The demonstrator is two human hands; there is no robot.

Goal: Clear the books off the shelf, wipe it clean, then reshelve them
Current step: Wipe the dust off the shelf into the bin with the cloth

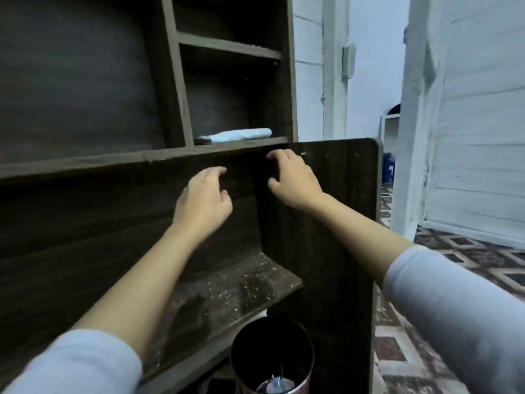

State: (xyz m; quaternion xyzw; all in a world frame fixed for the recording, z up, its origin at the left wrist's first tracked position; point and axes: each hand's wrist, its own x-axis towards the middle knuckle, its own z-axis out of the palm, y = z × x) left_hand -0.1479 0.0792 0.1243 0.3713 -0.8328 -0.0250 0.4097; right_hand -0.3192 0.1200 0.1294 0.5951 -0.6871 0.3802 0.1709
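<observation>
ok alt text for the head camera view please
The left hand and right hand reach with loosely curled fingers, holding nothing, into a dark wooden bookshelf with no books in view. A folded pale blue cloth lies in a small compartment above them; the shelf board below is speckled with dust, and a black bin stands below it.

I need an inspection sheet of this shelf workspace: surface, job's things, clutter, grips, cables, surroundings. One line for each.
Surface: lower shelf, dark wood, no books on it, speckled with pale dust.
Job's things: folded light-blue cloth lying in the compartment above; no books seen.
Clutter: round dark bin below the shelf, some rubbish inside.
Grips: left hand and right hand hover before the back panel, fingers loosely curled, holding nothing.
Cables: nothing seen.
Surroundings: white panelled wall and patterned floor on the right.
</observation>
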